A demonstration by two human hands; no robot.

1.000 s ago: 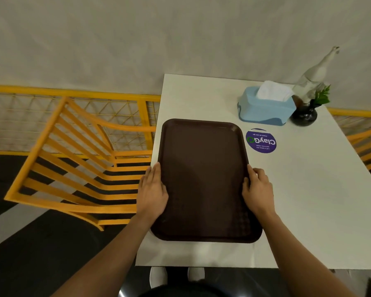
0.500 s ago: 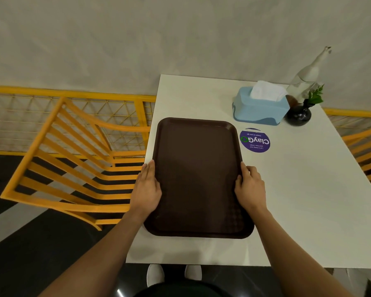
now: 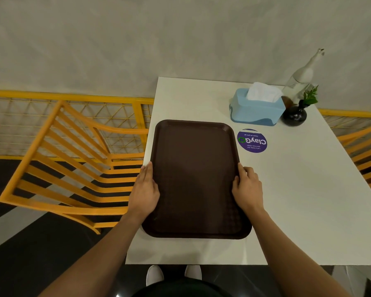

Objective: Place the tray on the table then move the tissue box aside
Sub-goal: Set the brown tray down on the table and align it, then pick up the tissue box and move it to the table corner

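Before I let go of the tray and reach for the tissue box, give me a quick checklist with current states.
1. Tray flat on the table: ok, it seems to lie flat, inside the near edge.
2. Left hand and right hand free to release: ok, both only rest on the tray's side rims.
3. Tissue box reachable: ok, it stands beyond the tray's far right corner, nothing in between.
4. Room to slide the box aside: not ok rightward, the dark vase and bottle stand close beside it; bare table lies to its left.
5. Box weight: cannot tell.
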